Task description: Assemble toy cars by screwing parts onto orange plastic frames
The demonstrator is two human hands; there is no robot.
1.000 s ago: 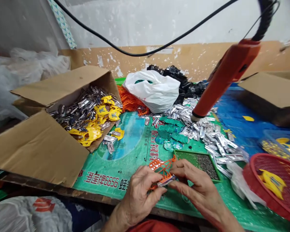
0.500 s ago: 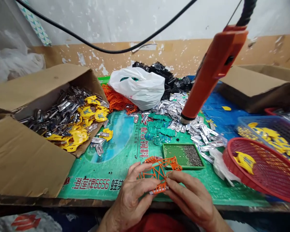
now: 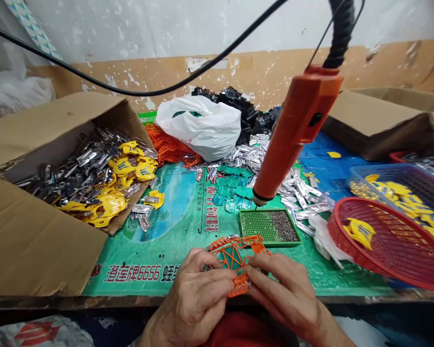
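An orange plastic lattice frame (image 3: 235,258) is held between both hands, low in the view near the table's front edge. My left hand (image 3: 198,294) grips its left side, thumb and fingers closed on it. My right hand (image 3: 282,289) pinches its right side with the fingertips. Just behind the frame lies a green tray (image 3: 253,229) with a grid of holes and a heap of small screws (image 3: 285,226) at its right. An orange electric screwdriver (image 3: 289,140) hangs above, its bit close over the tray's back edge.
A tipped cardboard box (image 3: 43,255) on the left spills chrome and yellow parts (image 3: 110,202). Behind are a white plastic bag (image 3: 202,125), green parts (image 3: 235,188) and silver parts (image 3: 304,193). A red basket (image 3: 390,255) stands at right. A black cable (image 3: 141,92) crosses above.
The hanging screwdriver has swung left and lower, over the tray's back edge. My left fingers have curled closer round the orange frame. The view has shifted slightly.
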